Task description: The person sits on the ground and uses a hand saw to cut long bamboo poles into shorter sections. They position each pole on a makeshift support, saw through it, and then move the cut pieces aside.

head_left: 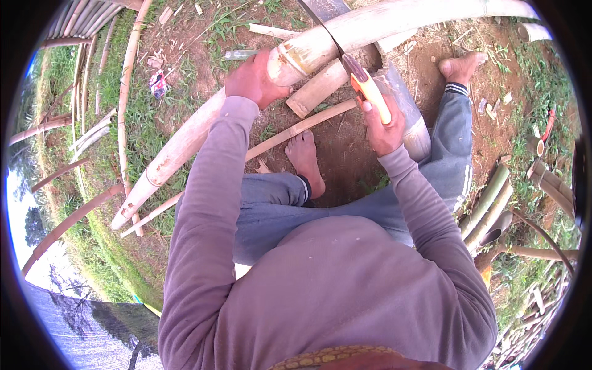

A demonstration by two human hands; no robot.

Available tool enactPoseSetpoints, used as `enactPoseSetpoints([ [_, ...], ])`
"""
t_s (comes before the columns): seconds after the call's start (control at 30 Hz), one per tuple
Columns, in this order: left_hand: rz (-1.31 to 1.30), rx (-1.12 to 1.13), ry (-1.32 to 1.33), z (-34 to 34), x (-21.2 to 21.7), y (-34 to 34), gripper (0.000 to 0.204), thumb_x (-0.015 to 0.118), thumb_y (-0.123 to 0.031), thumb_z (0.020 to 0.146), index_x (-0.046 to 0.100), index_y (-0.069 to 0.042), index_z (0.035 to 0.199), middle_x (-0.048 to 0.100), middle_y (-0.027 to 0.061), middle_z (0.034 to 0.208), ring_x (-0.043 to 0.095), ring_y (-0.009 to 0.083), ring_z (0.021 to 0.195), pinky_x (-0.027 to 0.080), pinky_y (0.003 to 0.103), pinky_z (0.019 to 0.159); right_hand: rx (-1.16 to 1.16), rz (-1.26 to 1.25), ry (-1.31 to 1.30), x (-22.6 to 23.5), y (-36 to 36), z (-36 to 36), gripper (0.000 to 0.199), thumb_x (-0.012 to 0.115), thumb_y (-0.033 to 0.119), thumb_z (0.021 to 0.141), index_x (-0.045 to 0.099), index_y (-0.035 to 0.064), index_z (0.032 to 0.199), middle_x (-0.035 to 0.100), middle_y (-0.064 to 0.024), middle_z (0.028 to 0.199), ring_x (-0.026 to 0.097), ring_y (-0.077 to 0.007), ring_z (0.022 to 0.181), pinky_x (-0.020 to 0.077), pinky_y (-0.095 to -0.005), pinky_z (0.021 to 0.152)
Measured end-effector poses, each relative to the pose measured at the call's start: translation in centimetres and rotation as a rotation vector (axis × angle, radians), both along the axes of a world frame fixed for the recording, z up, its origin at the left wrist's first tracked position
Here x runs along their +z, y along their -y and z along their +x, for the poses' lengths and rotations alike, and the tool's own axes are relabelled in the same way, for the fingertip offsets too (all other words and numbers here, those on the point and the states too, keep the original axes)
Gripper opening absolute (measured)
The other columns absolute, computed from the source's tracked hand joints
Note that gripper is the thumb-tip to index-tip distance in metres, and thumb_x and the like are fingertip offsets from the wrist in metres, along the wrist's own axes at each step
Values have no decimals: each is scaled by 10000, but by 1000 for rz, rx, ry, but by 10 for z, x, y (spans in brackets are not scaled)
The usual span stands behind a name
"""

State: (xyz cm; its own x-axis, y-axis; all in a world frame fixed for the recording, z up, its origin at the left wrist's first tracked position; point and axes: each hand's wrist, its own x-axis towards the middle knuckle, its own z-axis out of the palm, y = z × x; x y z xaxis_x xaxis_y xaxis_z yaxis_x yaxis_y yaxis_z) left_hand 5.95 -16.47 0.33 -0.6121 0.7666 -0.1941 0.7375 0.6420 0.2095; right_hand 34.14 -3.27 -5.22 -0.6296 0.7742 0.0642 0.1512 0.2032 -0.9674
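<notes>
A long, thick pale bamboo pole runs slantwise from the lower left to the upper right. My left hand is wrapped round it, close to a node. In my right hand is a handsaw, held by its yellow and orange handle. Its dark blade crosses the pole to the right of my left hand, with the edge against the bamboo; how deep it sits I cannot tell. Below the pole lie a short split bamboo piece and a thick greyish bamboo length, the latter beside my right hand.
My bare feet rest on the dirt, either side of the work. A thin bamboo strip lies below the pole. Cut bamboo tubes are heaped at right. Long poles lie on the grass at left, near a crumpled wrapper.
</notes>
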Motion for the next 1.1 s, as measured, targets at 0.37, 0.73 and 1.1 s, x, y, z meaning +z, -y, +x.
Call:
enactPoseSetpoints([
  [0.37, -58, -6, 22, -33, -10, -1, 997, 908, -600, 603, 590, -154, 1436, 772, 180, 1207, 744, 384, 1121, 580, 468, 974, -11, 349, 35, 43, 32, 111, 166, 781, 146, 984, 677, 17, 1003, 684, -118, 732, 652, -208, 568, 500, -356, 558],
  [0.73, -42, -30, 103, -22, 1, -2, 997, 922, -572, 606, 584, -143, 1441, 759, 211, 1214, 736, 412, 1118, 576, 489, 966, -51, 180, 6, 31, 10, 16, 225, 808, 195, 971, 690, 12, 1029, 695, -126, 787, 694, -255, 650, 545, -369, 625],
  [1.1, 6, -26, -2, -47, 9, 0, 923, 918, -534, 645, 578, -136, 1405, 766, 206, 1183, 737, 424, 1110, 585, 520, 940, 3, 216, -97, -8, -4, -6, 249, 793, 239, 979, 681, 23, 1030, 670, -140, 797, 660, -303, 654, 524, -396, 616],
])
